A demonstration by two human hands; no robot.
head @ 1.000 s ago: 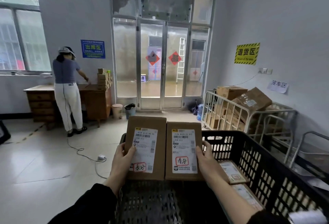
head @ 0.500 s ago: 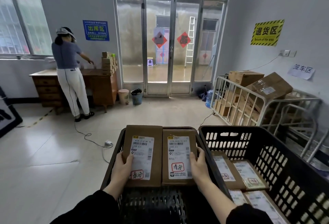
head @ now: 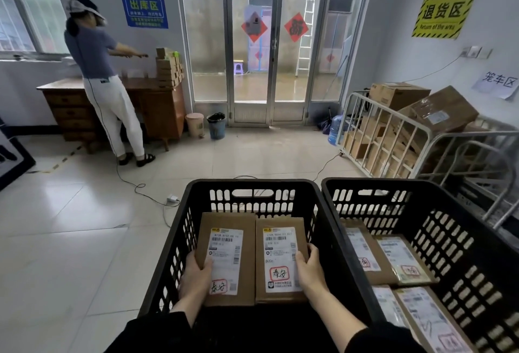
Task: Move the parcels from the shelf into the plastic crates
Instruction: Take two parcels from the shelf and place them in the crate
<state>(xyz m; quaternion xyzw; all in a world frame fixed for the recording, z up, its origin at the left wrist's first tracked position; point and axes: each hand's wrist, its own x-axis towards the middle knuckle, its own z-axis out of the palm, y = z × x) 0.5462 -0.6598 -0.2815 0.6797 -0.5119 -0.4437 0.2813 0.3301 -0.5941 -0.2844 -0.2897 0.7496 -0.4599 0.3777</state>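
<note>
Two flat brown cardboard parcels with white shipping labels lie side by side inside the left black plastic crate (head: 247,184). My left hand (head: 195,277) grips the lower left edge of the left parcel (head: 226,257). Holding the lower right edge of the right parcel (head: 280,260) is my right hand (head: 310,271). The right black crate (head: 449,212) holds several labelled parcels (head: 393,260) lying flat. Whether the two parcels rest on the crate floor is hidden.
A person (head: 104,77) stands at a wooden desk (head: 157,105) with stacked small boxes at back left. A metal cage trolley (head: 393,133) of cartons stands to the right. A cable and plug (head: 171,199) lie on the tiled floor before the left crate. Glass doors are ahead.
Both hands have lowered the two parcels from above the crate rim down inside the left crate. My view has tilted downward, and the person at the desk has reached toward the stacked boxes.
</note>
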